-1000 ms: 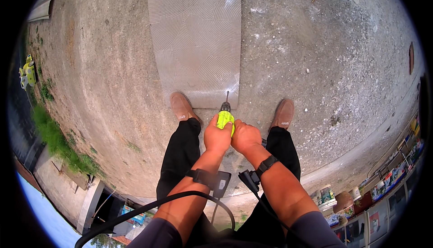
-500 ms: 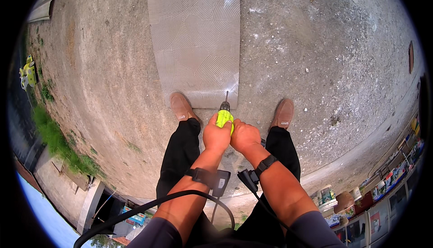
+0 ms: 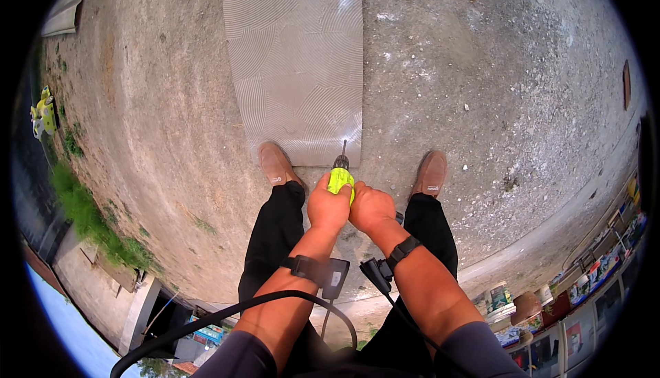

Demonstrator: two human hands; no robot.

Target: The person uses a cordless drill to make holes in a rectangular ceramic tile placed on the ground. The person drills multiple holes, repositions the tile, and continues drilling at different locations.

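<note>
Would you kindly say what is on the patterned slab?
On the patterned slab, whitish marks show near its right edge. A brown shoe overlaps the near-left corner and a drill bit the near end, hiding the surface behind them.

Bright daylight. Pale patches (image 3: pixel 346 1) near right edge of slab (image 3: pixel 295 61): glare or dust, cannot tell. Left wristband (image 3: pixel 300 265) slightly hazy. Fisheye bends outer edges; picture corners black.
</note>
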